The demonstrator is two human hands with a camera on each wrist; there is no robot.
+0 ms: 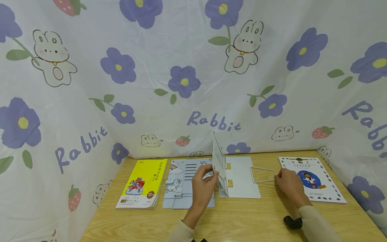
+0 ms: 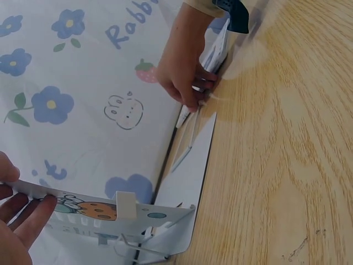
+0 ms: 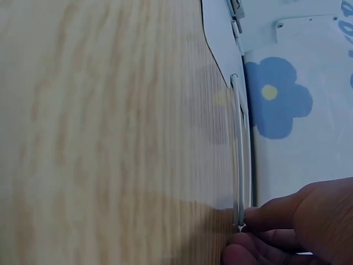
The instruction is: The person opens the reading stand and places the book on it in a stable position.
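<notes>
A white folding book stand (image 1: 243, 174) is on the table, one panel flat and the other panel (image 1: 218, 159) raised nearly upright. My left hand (image 1: 204, 185) holds the raised panel by its near edge, thumb on one side and fingers on the other. In the left wrist view, that panel (image 2: 160, 213) shows a cartoon print and a small white tab. A white wire loop (image 1: 263, 168) extends rightward from the flat panel. Its far end is pinched between thumb and fingers of my right hand (image 1: 291, 185), low over the table, as the right wrist view also shows.
Left of the stand lies a similar pale blue stand (image 1: 178, 200) with unicorn pictures, lying flat. Farther left is a yellow book (image 1: 148, 178). A white book (image 1: 329, 178) lies beside my right hand. Behind the wooden table (image 1: 242, 222) hangs a flower-and-rabbit cloth (image 1: 157, 111).
</notes>
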